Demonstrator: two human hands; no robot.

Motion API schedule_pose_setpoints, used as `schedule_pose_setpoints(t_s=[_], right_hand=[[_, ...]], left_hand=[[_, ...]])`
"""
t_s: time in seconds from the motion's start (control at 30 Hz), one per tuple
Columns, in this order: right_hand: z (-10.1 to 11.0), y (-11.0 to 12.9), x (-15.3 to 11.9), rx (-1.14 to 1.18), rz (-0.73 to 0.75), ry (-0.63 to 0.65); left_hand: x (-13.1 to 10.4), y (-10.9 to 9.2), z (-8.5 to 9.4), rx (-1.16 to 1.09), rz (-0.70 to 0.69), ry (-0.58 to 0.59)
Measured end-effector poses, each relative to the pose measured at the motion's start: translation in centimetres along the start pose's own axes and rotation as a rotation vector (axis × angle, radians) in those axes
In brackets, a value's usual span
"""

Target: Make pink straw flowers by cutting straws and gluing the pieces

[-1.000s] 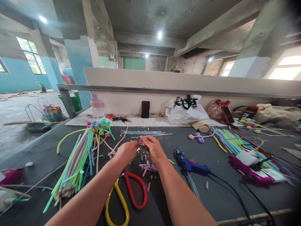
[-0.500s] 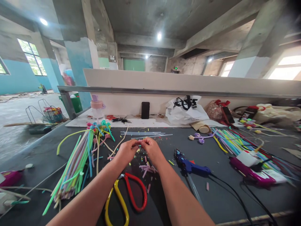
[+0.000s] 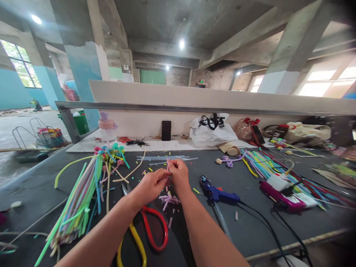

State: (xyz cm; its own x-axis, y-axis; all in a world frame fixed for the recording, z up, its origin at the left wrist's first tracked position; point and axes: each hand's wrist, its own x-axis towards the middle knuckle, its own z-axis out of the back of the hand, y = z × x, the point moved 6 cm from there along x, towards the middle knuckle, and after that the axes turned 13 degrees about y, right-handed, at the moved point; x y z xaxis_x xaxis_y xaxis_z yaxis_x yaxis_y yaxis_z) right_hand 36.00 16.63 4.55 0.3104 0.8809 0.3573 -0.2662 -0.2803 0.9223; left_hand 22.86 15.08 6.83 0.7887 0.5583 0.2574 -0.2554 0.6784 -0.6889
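Note:
My left hand (image 3: 152, 186) and my right hand (image 3: 178, 173) meet over the middle of the dark table. Between the right thumb and finger sticks up a small pink piece (image 3: 168, 162), maybe a cut length of fuzzy stem. The left fingers are curled together against the right hand, and what they hold, if anything, is hidden. Just below lie short lilac cut pieces (image 3: 168, 200). Scissors with one red handle (image 3: 164, 237) and one yellow lie under my left forearm. A blue glue gun (image 3: 222, 195) rests to the right of my hands.
A bundle of coloured fuzzy stems (image 3: 75, 200) lies at left, another (image 3: 267, 167) at right. Clear glue sticks (image 3: 164, 158) lie behind my hands. A phone (image 3: 166, 131), a cup (image 3: 108, 129) and a white bag (image 3: 213, 129) stand along the back. Black cables cross the right side.
My left hand has drawn down and slightly back from the right fingertips. The pink piece now shows upright in my right hand. The view has turned a little to the right.

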Motion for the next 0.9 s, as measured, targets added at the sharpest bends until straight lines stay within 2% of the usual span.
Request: schedule_pose_setpoints(t_s=[0.07,0.17,0.27,0.37,0.47,0.53,0.77,0.9], right_hand=[[-0.2,0.1,-0.2,0.012,0.007,0.006],[-0.4,0.2,-0.2,0.019,0.015,0.0],[-0.2,0.3,-0.2,-0.002,0.027,-0.03],[0.0,0.7,-0.3,-0.053,0.04,-0.05],[0.0,1.2,-0.6,-0.117,0.062,-0.048],[-0.1,1.6,-0.8,-0.157,0.076,-0.043],[-0.6,2.4,-1.0,-0.247,0.125,0.007],[-1.1,2.7,-1.0,-0.293,0.168,0.066]], left_hand=[[-0.2,-0.5,0.3,-0.033,-0.064,0.037],[-0.3,-0.5,0.8,-0.134,-0.135,0.028],[-0.4,-0.1,1.5,-0.195,-0.147,-0.096],[-0.8,-0.5,2.2,-0.152,-0.188,-0.261],[-1.1,-1.4,2.6,-0.168,-0.268,-0.329],[-1.2,-1.2,2.7,-0.223,-0.233,-0.349],[-0.9,1.4,2.7,-0.257,0.055,-0.38],[-1.0,1.0,3.0,-0.153,0.083,-0.371]])
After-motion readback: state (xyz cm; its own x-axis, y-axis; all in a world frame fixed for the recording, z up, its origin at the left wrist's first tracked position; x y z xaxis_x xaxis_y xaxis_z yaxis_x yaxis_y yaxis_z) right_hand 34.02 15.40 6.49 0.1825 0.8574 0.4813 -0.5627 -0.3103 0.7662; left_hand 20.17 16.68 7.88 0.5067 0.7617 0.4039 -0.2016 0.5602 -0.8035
